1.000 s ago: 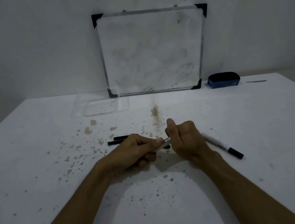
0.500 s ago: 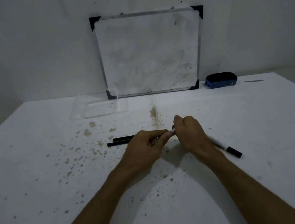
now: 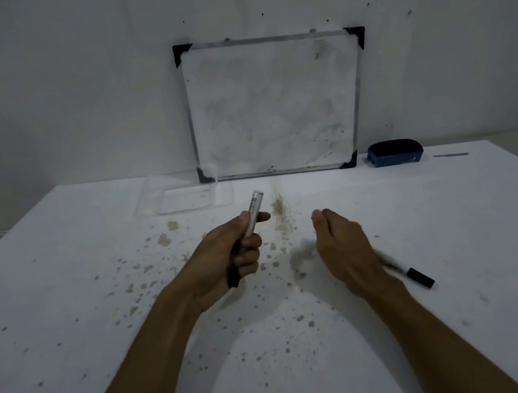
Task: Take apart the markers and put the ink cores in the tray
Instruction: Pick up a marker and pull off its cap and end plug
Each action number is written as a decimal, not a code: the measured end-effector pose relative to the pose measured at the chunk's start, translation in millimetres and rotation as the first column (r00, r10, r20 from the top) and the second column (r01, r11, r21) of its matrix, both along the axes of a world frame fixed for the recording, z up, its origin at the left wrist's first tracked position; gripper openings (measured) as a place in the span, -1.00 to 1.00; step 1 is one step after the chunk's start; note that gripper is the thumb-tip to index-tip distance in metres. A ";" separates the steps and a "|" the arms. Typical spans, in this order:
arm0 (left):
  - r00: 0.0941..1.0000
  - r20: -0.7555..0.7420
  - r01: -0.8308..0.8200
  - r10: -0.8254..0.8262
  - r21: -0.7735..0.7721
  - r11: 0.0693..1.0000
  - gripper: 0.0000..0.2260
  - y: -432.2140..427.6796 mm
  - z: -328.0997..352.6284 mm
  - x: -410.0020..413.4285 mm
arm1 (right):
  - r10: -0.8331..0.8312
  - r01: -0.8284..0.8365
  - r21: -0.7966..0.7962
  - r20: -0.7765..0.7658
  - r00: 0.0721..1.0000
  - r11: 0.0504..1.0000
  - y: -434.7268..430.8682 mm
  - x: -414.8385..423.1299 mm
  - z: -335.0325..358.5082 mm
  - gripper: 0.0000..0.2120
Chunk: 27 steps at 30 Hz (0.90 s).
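Observation:
My left hand grips a marker around its middle. The white barrel tilts up and away, and the black end sticks out below my fist. My right hand hovers to the right, apart from that marker. Its fingers curl together against the thumb, and I cannot see whether they pinch anything small. A second marker with a black cap lies on the table, partly hidden behind my right wrist. The clear plastic tray sits at the back, left of centre, beyond my left hand.
A small whiteboard leans on the wall behind the tray. A blue eraser lies to its right, with a thin dark sliver further right. The white table is speckled with brown stains.
My hands have come apart. The left hand lifted the marker and tipped its barrel upward, while the right hand let go of its end and drew off to the right.

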<state>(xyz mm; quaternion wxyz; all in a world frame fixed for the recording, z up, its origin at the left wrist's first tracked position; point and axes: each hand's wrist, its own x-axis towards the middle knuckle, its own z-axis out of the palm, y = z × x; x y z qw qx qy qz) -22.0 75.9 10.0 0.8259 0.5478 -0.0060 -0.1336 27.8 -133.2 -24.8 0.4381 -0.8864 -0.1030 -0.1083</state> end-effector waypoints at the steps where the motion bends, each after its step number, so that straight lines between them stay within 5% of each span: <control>1: 0.998 0.046 -0.045 0.044 0.006 0.999 -0.67 -5.6 0.0 0.0 | 0.015 -0.014 -0.080 0.021 1.000 0.997 3.2 1.5 -2.5 -0.64; 6: 0.934 0.212 -0.307 0.286 0.073 0.949 -0.77 -16.6 -7.0 2.4 | 0.112 -0.078 -0.317 0.091 0.990 0.945 5.0 8.0 -21.1 -0.73; 11: 0.827 0.300 -0.532 0.475 0.147 0.834 -0.69 -16.5 -13.2 4.9 | 0.057 -0.026 -0.296 0.094 0.994 0.955 2.3 4.8 -14.0 -0.58; 15: 0.829 0.180 -0.528 0.529 -0.056 0.847 -0.62 -23.7 -17.3 8.3 | 0.231 -0.230 0.032 -0.057 0.971 0.973 8.9 -12.0 7.6 -0.38; 17: 0.840 0.155 -0.515 0.519 -0.070 0.854 -0.59 -37.2 -18.5 7.0 | 0.290 -0.251 0.297 -0.094 0.952 0.921 16.5 -17.1 15.2 -0.45; 21: 0.828 0.166 -0.540 0.535 -0.016 0.842 -0.67 -59.9 -22.7 0.9 | 0.376 -0.047 0.824 -0.206 0.904 0.565 27.1 -21.2 14.8 -0.72; 25: 0.839 0.121 -0.531 0.530 -0.028 0.847 -0.65 -61.6 -22.7 1.7 | 0.493 0.084 0.948 -0.234 0.838 0.307 24.6 -11.1 13.6 -0.79; 27: 0.878 -0.047 -0.476 0.477 -0.194 0.858 -0.47 -59.1 -20.4 2.8 | 0.442 0.109 0.945 -0.243 0.864 0.307 20.4 -8.2 17.2 -0.81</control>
